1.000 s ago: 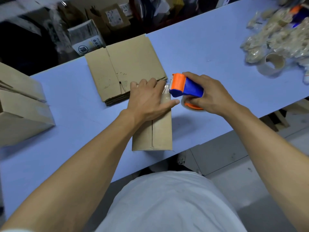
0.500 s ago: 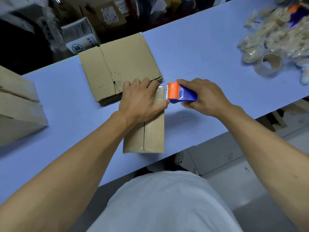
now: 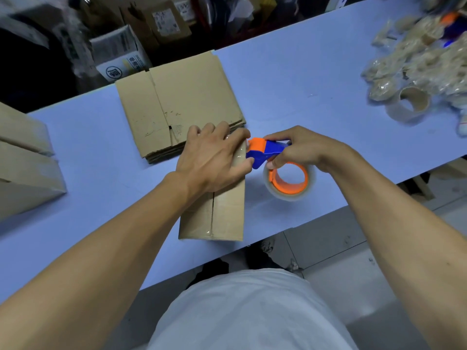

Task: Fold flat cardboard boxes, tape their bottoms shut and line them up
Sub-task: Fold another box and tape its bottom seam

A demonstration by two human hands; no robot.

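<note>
A small folded cardboard box stands bottom-up near the table's front edge, with clear tape along its centre seam. My left hand presses flat on the box's far end, fingers spread over the tape. My right hand grips the blue and orange tape dispenser at the box's far right corner; its clear tape roll hangs tilted beside the box. A stack of flat cardboard boxes lies just behind.
Folded boxes stand at the left edge of the blue table. A heap of crumpled tape and empty cardboard tape cores fills the far right. Cartons sit on the floor beyond the table's far edge.
My right hand has tipped the dispenser so its roll now shows below my fingers. The left hand stays pressed on the box's far end.
</note>
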